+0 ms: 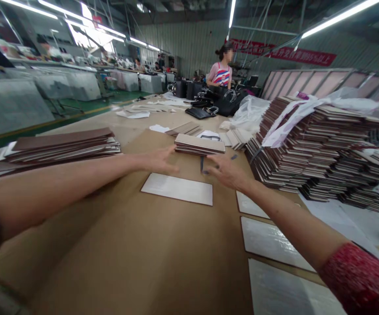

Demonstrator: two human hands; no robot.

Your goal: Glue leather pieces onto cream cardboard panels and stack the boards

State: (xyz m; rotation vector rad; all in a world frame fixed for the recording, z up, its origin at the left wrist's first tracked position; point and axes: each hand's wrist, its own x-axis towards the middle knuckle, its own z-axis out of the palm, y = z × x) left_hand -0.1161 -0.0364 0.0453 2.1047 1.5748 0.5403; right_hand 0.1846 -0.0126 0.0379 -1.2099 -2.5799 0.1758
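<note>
Both arms reach forward over the table. My left hand is open, fingers stretched towards the left end of a small stack of flat panels, with nothing visible in it. My right hand is also open, its fingers apart, just in front of the stack's right end. Whether either hand touches the stack I cannot tell. Between and below the hands lies a single white rectangular panel with a thin dark edge. A narrow dark strip rests by my right fingertips. More white panels lie in a column under my right forearm.
A tall pile of brown-edged panels stands on the right, with white plastic strips over it. To the left is a lower stack of brown pieces. Black bags sit at the table's far end, where a person stands.
</note>
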